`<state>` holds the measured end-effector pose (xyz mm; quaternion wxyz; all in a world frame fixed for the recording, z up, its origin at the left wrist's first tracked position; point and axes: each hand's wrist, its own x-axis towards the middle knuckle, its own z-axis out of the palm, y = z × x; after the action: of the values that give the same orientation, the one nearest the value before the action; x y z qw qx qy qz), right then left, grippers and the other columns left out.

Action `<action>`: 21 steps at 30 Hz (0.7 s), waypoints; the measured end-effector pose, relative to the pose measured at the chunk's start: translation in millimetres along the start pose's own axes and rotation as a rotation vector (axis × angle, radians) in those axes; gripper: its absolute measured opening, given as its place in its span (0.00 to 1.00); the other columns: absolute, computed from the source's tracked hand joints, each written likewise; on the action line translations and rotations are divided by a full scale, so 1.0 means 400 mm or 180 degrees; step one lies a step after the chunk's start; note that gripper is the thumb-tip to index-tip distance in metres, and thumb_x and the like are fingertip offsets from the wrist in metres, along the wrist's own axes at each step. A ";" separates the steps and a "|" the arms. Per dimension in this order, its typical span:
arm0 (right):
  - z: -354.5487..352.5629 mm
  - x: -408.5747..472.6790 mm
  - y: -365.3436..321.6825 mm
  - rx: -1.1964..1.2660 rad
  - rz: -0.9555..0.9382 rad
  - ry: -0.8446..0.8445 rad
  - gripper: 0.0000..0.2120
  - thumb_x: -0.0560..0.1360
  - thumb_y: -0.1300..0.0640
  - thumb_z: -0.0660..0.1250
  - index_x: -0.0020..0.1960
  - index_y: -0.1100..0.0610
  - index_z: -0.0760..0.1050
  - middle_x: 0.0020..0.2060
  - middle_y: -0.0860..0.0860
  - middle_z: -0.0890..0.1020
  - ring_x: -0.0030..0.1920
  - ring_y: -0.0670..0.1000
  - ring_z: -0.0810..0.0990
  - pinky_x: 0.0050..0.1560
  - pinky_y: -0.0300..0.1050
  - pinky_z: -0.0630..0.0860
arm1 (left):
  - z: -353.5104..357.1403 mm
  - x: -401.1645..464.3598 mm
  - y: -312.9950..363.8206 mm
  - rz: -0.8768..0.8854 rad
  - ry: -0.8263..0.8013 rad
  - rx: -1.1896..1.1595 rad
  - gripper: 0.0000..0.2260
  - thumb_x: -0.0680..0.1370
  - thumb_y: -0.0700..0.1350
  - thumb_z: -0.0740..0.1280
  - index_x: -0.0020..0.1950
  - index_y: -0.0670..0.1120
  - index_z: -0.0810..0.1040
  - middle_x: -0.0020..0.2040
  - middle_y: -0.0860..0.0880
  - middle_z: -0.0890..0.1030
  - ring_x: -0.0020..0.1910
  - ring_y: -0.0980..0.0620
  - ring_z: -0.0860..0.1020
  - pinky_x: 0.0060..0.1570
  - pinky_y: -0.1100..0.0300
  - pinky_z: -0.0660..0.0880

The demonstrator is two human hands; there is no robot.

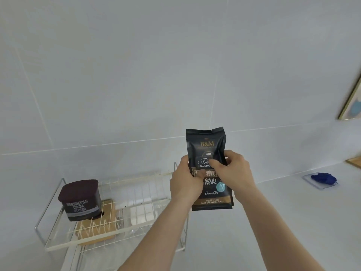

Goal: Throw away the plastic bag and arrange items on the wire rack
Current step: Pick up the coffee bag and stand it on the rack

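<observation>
I hold a black B&M coffee bag (207, 142) upright in front of me, just right of the white wire rack (125, 229). My left hand (185, 180) grips the bag's left edge with the thumb across its front. My right hand (233, 171) grips its right side, fingers on the label. A dark brown Hershey's cocoa tub (81, 200) stands on the left end of the rack's top shelf. The rest of that shelf holds nothing. No plastic bag is in view.
Under the rack's top shelf lie a wooden board (97, 229) and some white blocks (143, 213). A blue cloth on a clear tray (324, 178) sits on the white counter at the right. A framed picture (351, 102) hangs on the tiled wall.
</observation>
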<state>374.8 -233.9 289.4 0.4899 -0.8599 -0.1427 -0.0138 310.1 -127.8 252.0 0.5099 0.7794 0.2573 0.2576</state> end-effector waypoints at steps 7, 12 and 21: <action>0.195 0.026 -0.187 0.0160 -0.0524 -0.0573 0.12 0.69 0.53 0.78 0.49 0.54 0.80 0.37 0.49 0.85 0.43 0.56 0.86 0.52 0.59 0.84 | -0.248 0.095 -0.033 -0.0105 0.0740 0.0111 0.17 0.75 0.49 0.72 0.62 0.54 0.74 0.50 0.54 0.82 0.47 0.49 0.82 0.46 0.54 0.79; 0.349 0.018 -0.252 0.0520 -0.0575 -0.0933 0.17 0.68 0.54 0.81 0.54 0.55 0.80 0.44 0.50 0.86 0.46 0.56 0.87 0.54 0.59 0.84 | -0.394 0.137 -0.095 -0.0190 0.1053 0.0366 0.19 0.74 0.50 0.73 0.63 0.57 0.72 0.47 0.57 0.79 0.45 0.50 0.82 0.50 0.50 0.81; 0.512 0.047 -0.198 0.0539 -0.0436 -0.1201 0.21 0.70 0.54 0.81 0.57 0.54 0.76 0.55 0.53 0.86 0.50 0.56 0.87 0.52 0.56 0.87 | -0.412 0.179 -0.234 -0.0484 0.1195 0.0379 0.20 0.75 0.48 0.74 0.61 0.58 0.68 0.47 0.56 0.81 0.42 0.52 0.83 0.40 0.54 0.82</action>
<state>348.7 -18.4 252.4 0.5229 -0.7913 -0.2907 0.1262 240.1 61.5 232.3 0.4241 0.7247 0.4207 0.3434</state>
